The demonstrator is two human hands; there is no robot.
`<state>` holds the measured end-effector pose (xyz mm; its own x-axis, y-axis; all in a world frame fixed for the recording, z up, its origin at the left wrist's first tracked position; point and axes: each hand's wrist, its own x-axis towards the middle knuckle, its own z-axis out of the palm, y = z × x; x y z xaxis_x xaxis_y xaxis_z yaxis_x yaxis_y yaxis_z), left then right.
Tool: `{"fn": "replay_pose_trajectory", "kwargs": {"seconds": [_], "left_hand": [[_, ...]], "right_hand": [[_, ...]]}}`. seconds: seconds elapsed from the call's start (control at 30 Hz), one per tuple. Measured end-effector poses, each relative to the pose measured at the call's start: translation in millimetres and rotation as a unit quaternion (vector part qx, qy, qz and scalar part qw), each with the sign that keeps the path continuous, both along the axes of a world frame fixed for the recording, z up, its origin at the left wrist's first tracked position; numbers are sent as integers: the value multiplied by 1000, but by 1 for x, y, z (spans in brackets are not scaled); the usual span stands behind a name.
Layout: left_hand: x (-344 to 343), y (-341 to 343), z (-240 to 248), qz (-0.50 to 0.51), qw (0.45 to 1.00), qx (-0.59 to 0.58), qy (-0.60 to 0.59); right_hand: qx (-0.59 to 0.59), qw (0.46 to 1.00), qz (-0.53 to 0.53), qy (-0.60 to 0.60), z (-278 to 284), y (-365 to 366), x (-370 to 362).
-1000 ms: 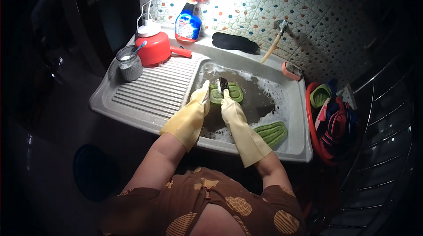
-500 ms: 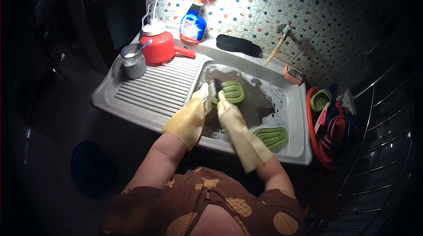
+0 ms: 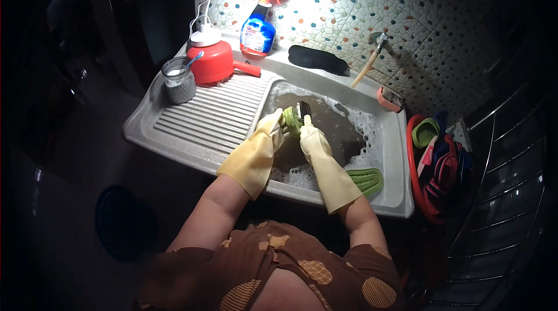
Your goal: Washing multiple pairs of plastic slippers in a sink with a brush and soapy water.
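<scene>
Pale yellow rubber gloves cover both my hands. My left hand (image 3: 271,129) is closed on a green rubber shoe (image 3: 292,121), tipped on its edge above the murky water. A scrubbing brush (image 3: 304,110) with dark bristles is gripped in my right hand (image 3: 314,138), close against the shoe's right side. The glove hides most of the brush handle. Nearer my right forearm, a second green ribbed rubber shoe (image 3: 367,181) lies in the basin of the sink (image 3: 390,165), partly covered by the glove.
On the ribbed drainboard stand a glass jar (image 3: 180,85) and a red jug (image 3: 212,64). A blue spray bottle (image 3: 257,35), a black insole (image 3: 318,60) and a pink soap dish (image 3: 389,99) line the back ledge. Right of the sink, a red tub (image 3: 416,186) holds more footwear.
The green shoe has turned from lying flat, tread up, to standing on its edge. My right hand and the brush have shifted slightly right, and the brush now points upward.
</scene>
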<state>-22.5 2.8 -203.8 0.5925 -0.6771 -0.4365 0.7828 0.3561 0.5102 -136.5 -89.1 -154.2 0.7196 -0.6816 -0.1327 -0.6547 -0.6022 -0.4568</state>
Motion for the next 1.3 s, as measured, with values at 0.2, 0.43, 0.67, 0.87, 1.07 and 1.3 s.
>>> {"fn": "replay_pose_trajectory", "kwargs": {"seconds": [0.2, 0.43, 0.67, 0.87, 1.07, 1.3], "left_hand": [[53, 56, -54, -67, 994, 41, -76], [-5, 46, 37, -42, 996, -33, -68], [-1, 49, 28, -38, 966, 21, -255], [5, 56, 8, -76, 874, 112, -467], [23, 72, -12, -30, 832, 226, -506], [-39, 64, 58, -105, 772, 322, -537]], "right_hand": [[35, 996, 73, 33, 27, 88, 5], [64, 997, 34, -23, 36, 54, -29], [100, 991, 85, -24, 33, 68, -42], [176, 979, -17, -98, 37, 12, -39], [152, 908, 260, -291, 15, 94, -56], [127, 991, -51, -3, 14, -1, -3]]}}
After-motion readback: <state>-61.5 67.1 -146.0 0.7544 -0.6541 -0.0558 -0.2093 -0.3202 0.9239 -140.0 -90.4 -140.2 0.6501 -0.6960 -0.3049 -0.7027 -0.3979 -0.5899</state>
